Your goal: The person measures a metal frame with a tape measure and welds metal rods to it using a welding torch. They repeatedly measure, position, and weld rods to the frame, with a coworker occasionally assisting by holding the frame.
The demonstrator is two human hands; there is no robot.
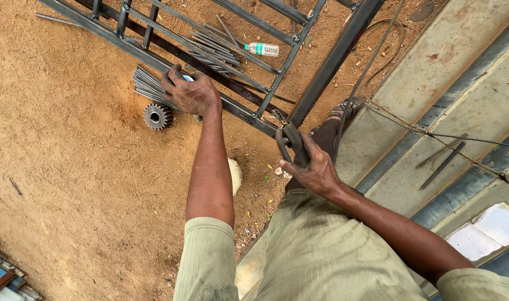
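My left hand (190, 92) reaches down to the sandy ground and curls over a bundle of thin grey metal rods (148, 86) lying beside a dark steel frame (299, 89). A small white and blue thing shows under its fingers. My right hand (317, 171) grips a dark welding electrode holder (290, 142) near the frame's lower corner. A black cable (371, 61) runs from the holder up and to the right.
A toothed steel gear (158, 116) lies on the sand just left of the rods. More rods (212, 50) and a plastic bottle (263, 49) lie inside the frame. My sandalled foot (343, 108) stands by a concrete slab (449, 72). White papers (488, 231) lie at the right.
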